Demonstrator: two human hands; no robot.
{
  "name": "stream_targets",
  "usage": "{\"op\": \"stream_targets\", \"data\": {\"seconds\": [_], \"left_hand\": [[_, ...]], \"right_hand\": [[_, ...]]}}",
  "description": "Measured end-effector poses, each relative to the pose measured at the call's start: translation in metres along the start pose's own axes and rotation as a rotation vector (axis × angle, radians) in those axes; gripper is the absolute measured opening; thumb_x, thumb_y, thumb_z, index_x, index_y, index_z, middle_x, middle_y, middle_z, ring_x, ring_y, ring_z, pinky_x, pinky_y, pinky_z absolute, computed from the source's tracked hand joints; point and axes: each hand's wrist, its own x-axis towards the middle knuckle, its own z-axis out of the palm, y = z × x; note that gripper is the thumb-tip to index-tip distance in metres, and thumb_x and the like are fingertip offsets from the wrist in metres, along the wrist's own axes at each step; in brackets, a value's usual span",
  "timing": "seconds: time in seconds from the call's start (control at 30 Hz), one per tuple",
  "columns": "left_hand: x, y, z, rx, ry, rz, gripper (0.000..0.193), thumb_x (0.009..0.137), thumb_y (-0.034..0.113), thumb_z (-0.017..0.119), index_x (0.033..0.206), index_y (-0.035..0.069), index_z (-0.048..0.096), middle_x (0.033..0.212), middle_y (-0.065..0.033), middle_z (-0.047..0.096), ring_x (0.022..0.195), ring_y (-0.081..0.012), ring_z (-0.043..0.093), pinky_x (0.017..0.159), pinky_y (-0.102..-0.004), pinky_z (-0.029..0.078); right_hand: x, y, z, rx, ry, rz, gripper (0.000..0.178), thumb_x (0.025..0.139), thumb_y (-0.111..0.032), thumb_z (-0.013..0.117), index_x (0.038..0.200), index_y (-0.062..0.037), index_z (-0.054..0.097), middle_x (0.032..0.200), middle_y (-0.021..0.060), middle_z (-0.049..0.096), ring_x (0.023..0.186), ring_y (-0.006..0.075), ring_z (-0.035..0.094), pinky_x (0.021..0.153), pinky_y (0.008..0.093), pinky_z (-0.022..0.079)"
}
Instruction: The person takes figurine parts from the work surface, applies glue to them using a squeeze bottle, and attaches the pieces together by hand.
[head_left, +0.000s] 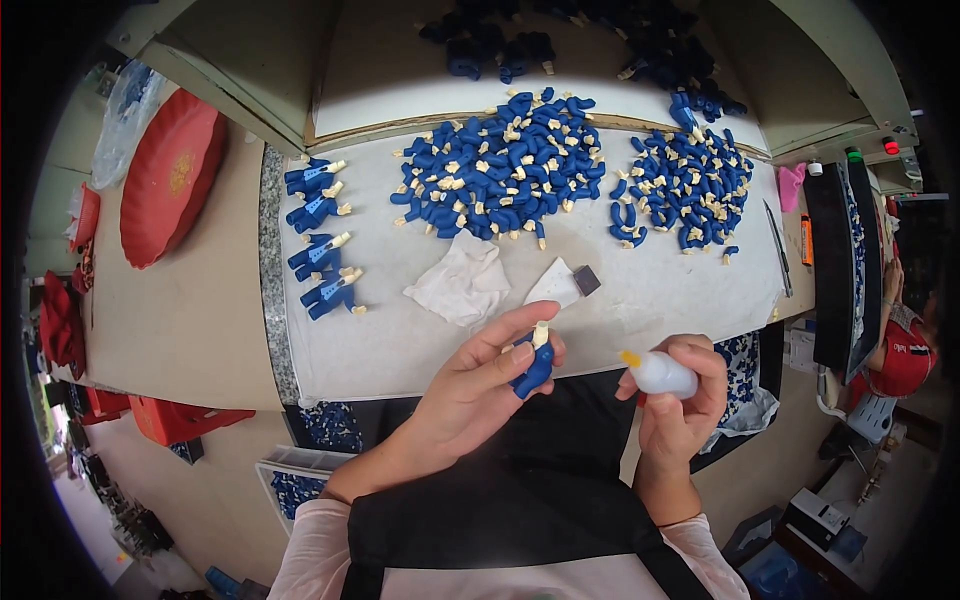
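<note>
Between the fingertips of my left hand is a small blue toy figure part with a cream tip pointing up. My right hand grips a white squeeze bottle, its yellow nozzle tilted toward the blue part but apart from it. Both hands are over the table's near edge. Beyond them lie a crumpled white cloth, a white scrap and a small dark block. Several blue figure bodies with cream ends line the left side of the work mat.
A large pile of blue-and-cream curved toy pieces lies at the back middle, a smaller pile to its right. At the right are a dark pen-like tool and an orange tube. A red tray rests far left. Another person sits far right.
</note>
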Motion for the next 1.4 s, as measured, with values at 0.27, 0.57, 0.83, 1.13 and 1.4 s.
{"op": "stream_targets", "data": {"seconds": [0.27, 0.57, 0.83, 1.13, 1.4], "left_hand": [[-0.001, -0.001, 0.001, -0.051, -0.058, -0.003, 0.029, 0.084, 0.014, 0.048, 0.112, 0.006, 0.045, 0.095, -0.0066, 0.051, 0.091, -0.0139, 0.050, 0.076, -0.0286, 0.044], [0.000, -0.001, -0.003, -0.073, -0.106, -0.033, 0.027, 0.084, 0.015, 0.049, 0.110, 0.005, 0.046, 0.096, -0.0052, 0.050, 0.088, -0.0153, 0.054, 0.077, -0.0291, 0.047], [0.000, -0.001, 0.001, -0.051, -0.013, -0.032, 0.032, 0.081, 0.017, 0.054, 0.109, 0.004, 0.045, 0.093, -0.0110, 0.048, 0.081, -0.0169, 0.052, 0.069, -0.0257, 0.049], [0.000, -0.002, 0.001, -0.049, 0.001, -0.039, 0.031, 0.081, 0.016, 0.053, 0.109, 0.004, 0.045, 0.094, -0.0107, 0.048, 0.081, -0.0161, 0.053, 0.069, -0.0257, 0.049], [-0.001, -0.001, 0.002, -0.035, 0.018, -0.029, 0.031, 0.081, 0.016, 0.054, 0.108, 0.004, 0.045, 0.093, -0.0103, 0.048, 0.081, -0.0162, 0.053, 0.068, -0.0255, 0.049]], "right_hand": [[0.001, 0.000, 0.006, -0.238, 0.027, -0.363, 0.045, 0.061, -0.028, 0.075, 0.084, -0.0072, 0.042, 0.082, 0.0077, 0.046, 0.062, 0.0129, 0.046, 0.055, 0.0232, 0.042], [0.000, -0.008, 0.005, -0.292, -0.140, -0.469, 0.046, 0.053, -0.010, 0.080, 0.089, -0.0065, 0.052, 0.087, 0.0084, 0.051, 0.068, 0.0176, 0.057, 0.056, 0.0248, 0.045], [-0.001, -0.006, 0.005, -0.295, -0.171, -0.458, 0.048, 0.050, -0.009, 0.081, 0.089, -0.0061, 0.053, 0.087, 0.0083, 0.052, 0.070, 0.0183, 0.057, 0.056, 0.0254, 0.045], [-0.003, -0.005, 0.005, -0.315, -0.176, -0.452, 0.049, 0.050, -0.009, 0.081, 0.090, -0.0065, 0.053, 0.087, 0.0071, 0.052, 0.071, 0.0179, 0.058, 0.056, 0.0254, 0.046], [-0.005, -0.005, 0.006, -0.386, -0.189, -0.476, 0.051, 0.050, -0.010, 0.081, 0.090, -0.0072, 0.051, 0.086, 0.0070, 0.052, 0.068, 0.0186, 0.056, 0.056, 0.0266, 0.046]]}}
